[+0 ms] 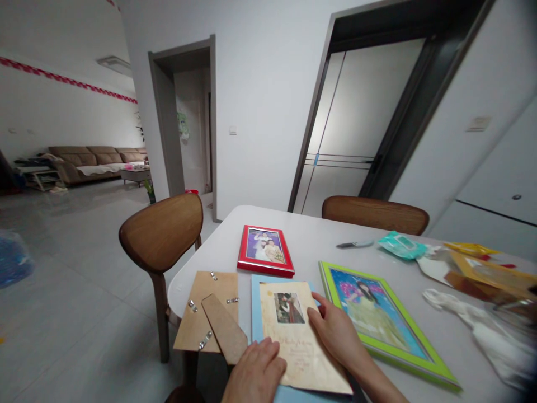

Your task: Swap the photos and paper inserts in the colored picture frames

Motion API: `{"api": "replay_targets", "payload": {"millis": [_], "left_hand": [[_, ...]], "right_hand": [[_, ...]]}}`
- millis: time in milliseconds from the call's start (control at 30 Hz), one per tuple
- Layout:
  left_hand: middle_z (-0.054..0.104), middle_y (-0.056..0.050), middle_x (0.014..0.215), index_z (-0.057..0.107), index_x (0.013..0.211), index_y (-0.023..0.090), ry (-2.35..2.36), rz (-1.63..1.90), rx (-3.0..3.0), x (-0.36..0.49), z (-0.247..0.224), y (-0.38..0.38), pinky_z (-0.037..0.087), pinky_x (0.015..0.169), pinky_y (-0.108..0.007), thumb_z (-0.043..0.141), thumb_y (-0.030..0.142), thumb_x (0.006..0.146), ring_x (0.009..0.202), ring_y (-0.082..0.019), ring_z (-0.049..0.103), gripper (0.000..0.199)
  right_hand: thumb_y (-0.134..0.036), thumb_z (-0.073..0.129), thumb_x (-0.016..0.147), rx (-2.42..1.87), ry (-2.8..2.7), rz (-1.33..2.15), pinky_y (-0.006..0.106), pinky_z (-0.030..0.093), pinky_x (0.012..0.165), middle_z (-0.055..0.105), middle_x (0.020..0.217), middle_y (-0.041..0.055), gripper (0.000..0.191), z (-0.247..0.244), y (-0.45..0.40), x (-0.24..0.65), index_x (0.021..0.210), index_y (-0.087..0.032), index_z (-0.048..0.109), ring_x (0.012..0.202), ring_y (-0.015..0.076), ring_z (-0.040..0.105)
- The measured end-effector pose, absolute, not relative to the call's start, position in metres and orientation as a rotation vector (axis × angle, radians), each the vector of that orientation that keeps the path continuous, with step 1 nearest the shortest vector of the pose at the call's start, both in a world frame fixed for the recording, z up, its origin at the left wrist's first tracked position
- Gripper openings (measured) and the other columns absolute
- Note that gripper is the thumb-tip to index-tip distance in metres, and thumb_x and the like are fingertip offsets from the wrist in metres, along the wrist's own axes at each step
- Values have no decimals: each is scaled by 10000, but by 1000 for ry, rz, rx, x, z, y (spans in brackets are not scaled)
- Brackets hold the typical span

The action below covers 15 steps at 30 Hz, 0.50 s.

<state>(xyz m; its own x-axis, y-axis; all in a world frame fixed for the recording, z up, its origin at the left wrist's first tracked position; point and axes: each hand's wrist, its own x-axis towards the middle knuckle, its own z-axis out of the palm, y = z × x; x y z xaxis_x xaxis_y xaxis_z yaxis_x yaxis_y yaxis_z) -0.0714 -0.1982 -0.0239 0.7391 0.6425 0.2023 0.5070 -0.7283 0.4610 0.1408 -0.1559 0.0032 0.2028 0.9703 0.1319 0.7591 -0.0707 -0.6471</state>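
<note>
Head view: both hands low in the picture, on a paper sheet at the near edge of a white desk [310,240].
Paper sheet [300,341]: thin, cream, yellowed, rectangular; small photo printed near the top, faint handwriting below. Lying flat on a light-blue frame [255,305], covering most of it.
Long axis of sheet: running from the near edge away across the desk, top end with the photo pointing away, near end skewed to the right.
Left hand [255,372]: palm down, fingers loosely together, resting on the sheet's lower left corner; nothing pinched.
Right hand [335,330]: flat, fingers extended toward the left, pressing the sheet's right edge; nothing pinched.
Backing board [207,310]: brown fibreboard, matte, with small metal clips and a stand flap; just left of the blue frame, overhanging the desk edge.
Red frame [265,250]: glossy, small, holding a photo; beyond the sheet.
Green frame [380,322]: larger, bright border; just right of the right hand.
Further right: teal wipes packet [401,244], crumpled clear plastic wrapping [482,324].
Chairs: two wooden chairs [161,232], curved backs, at the left and far sides.
</note>
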Motion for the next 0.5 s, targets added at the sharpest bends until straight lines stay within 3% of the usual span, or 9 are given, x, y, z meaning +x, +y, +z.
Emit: {"api": "replay_targets", "payload": {"millis": [100,267,400,500], "left_hand": [[393,-135,1272,431,1127,155,925,345,2563,-67,-13,-198,281,967,-423,553,439,697,1184,-267,316,530],[419,-140,1250,490,1077,119,1005,142,2513,-58,7,-200,271,968,-440,568,375,691,1171,-278,334,470],[367,-148,1283,411,1171,134,957,356,2501,-76,3,-204,293,962,-426,590,365,667,1187,-272,307,583],[296,-120,1328,361,1218,181,1204,602,2443,-114,1,-204,285,970,-429,609,248,633,1211,-260,265,638]], "right_hand": [[-269,384,737,-1959,-1785,177,286,382,704,598,847,83,352,1,-158,139,1038,-148,522,802,198,542],[-265,448,712,-2030,-1852,-132,316,368,764,541,934,91,446,-10,-159,140,1140,-138,449,893,224,480],[-281,443,728,-2010,-1860,-63,318,376,767,533,937,94,410,-9,-158,142,1109,-134,480,896,221,475],[-300,406,765,-1819,-1930,44,320,352,822,531,978,105,362,1,-161,128,1068,-130,506,920,206,473]]}}
